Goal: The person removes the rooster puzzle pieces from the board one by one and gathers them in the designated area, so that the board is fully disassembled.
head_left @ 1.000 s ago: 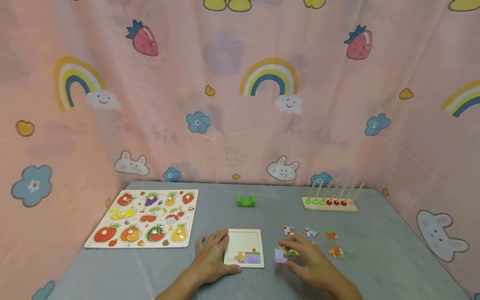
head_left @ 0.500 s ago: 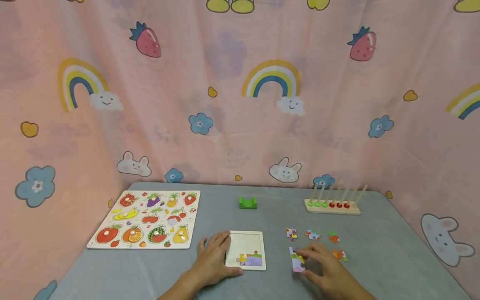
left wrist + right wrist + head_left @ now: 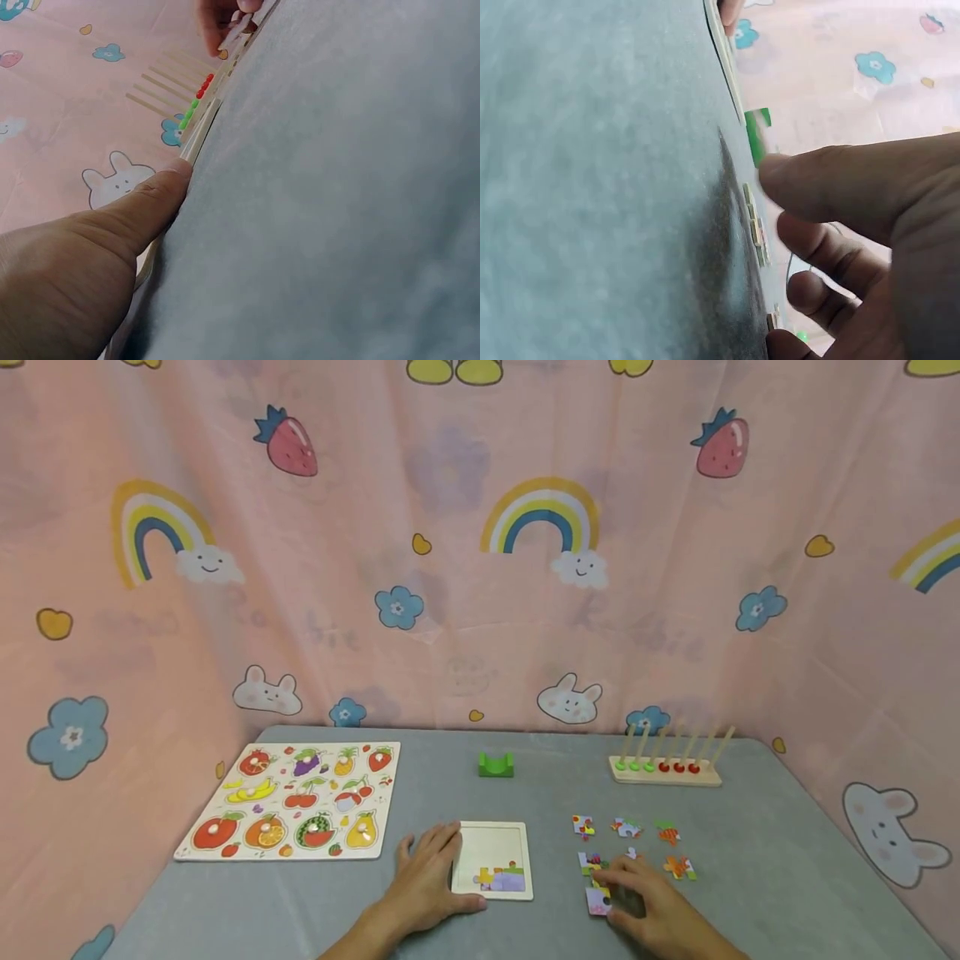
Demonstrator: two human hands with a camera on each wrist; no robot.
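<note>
My left hand (image 3: 427,881) holds the square wooden puzzle tray (image 3: 529,860) at its left side, fingertips by the far left corner and thumb (image 3: 154,202) along the near edge. Joined jigsaw pieces (image 3: 504,880), lilac with yellow and green, fill its lower right part. To the right of the tray, my right hand (image 3: 648,902) pinches a lilac puzzle piece (image 3: 597,902) between thumb and fingers, low over the table. Just beyond it lies another puzzle piece (image 3: 590,863). In the right wrist view the thumb (image 3: 817,180) hides the held piece.
Several loose jigsaw pieces (image 3: 626,828) lie beyond and right of my right hand. A fruit knob puzzle board (image 3: 386,802) lies at the left. At the back stand a green block (image 3: 496,767) and a peg rack (image 3: 663,777) with green and red beads.
My right hand has moved right and slightly nearer with the lilac puzzle piece, away from the tray. My left hand and the tray stay in place.
</note>
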